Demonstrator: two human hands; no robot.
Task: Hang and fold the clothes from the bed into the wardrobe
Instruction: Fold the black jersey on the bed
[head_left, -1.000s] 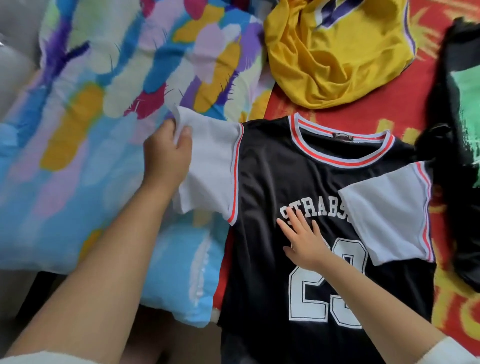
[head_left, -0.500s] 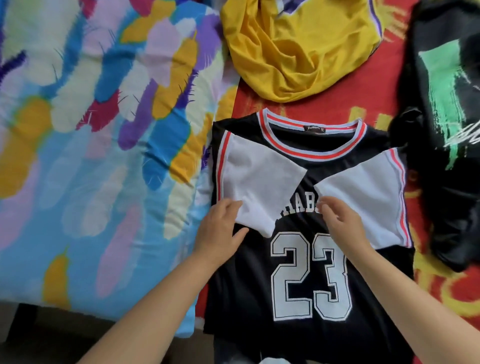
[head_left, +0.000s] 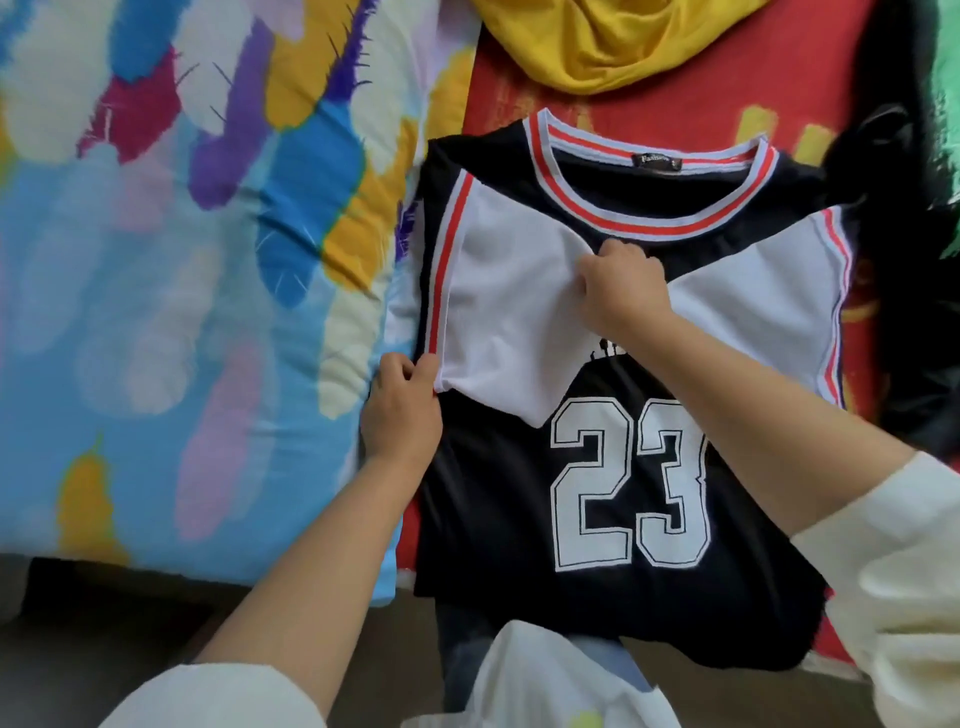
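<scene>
A black jersey (head_left: 613, 597) with a white number 23 and a red-and-white collar lies face up on the bed. Both white sleeves are folded inward over the chest. My left hand (head_left: 402, 410) pinches the lower left corner of the left sleeve (head_left: 498, 317) at the jersey's side edge. My right hand (head_left: 621, 288) grips the inner tip of that same sleeve near the chest's middle, just below the collar. The right sleeve (head_left: 763, 306) lies flat beside it.
A colourful blue feather-print quilt (head_left: 182, 291) covers the bed's left side. A yellow garment (head_left: 597, 36) lies beyond the collar on the red sheet (head_left: 810, 93). A black garment with green print (head_left: 914, 291) sits at the right. The bed's front edge runs along the bottom.
The left sleeve, spread outward a second ago, now lies folded onto the chest. My left hand moved to its lower corner, and my right hand moved up to grip the sleeve's inner tip.
</scene>
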